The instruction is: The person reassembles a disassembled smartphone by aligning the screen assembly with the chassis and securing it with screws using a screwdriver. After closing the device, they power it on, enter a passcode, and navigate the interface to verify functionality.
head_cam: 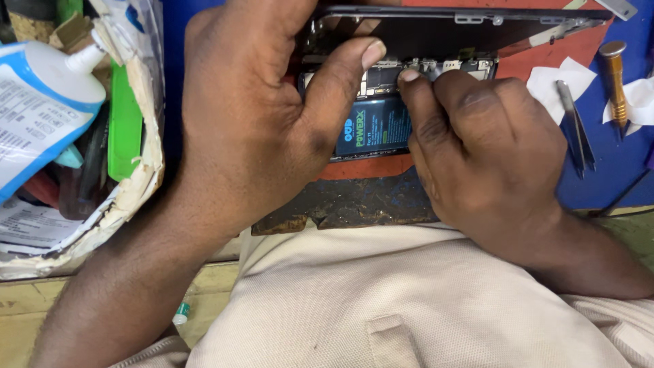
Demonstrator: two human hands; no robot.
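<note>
A person's two bare hands work over an opened smartphone [409, 102] lying on the red and blue mat [613, 170] of a tabletop, its dark screen panel [470, 31] hinged up just beyond the fingers. The left hand [252, 116] wraps the phone's left edge, its fingers curled behind the body and its thumb [344, 75] pressed flat across the upper corner of the blue-labelled battery [375, 126], so the hand is clamped on the phone. The right hand [487, 150] rests on the phone's lower half with its fingers bunched together, one fingertip [409, 76] pushing down on the strip of circuit board [436, 68] just above the battery; whether anything is pinched beneath it cannot be told. The two thumb and finger tips sit close, a short gap apart. To the right of the right hand lie one pair of metal tweezers [575, 126] and, farther out, one brass-handled screwdriver [615, 75], with two scraps of white paper [555, 78] around them. To the left of the left hand stands one torn, tape-patched box [139, 184] crammed with tools: one white-and-blue squeeze bottle [41, 102] with a nozzle, one green plastic pry tool [124, 123], and dark handles too jumbled to count.
</note>
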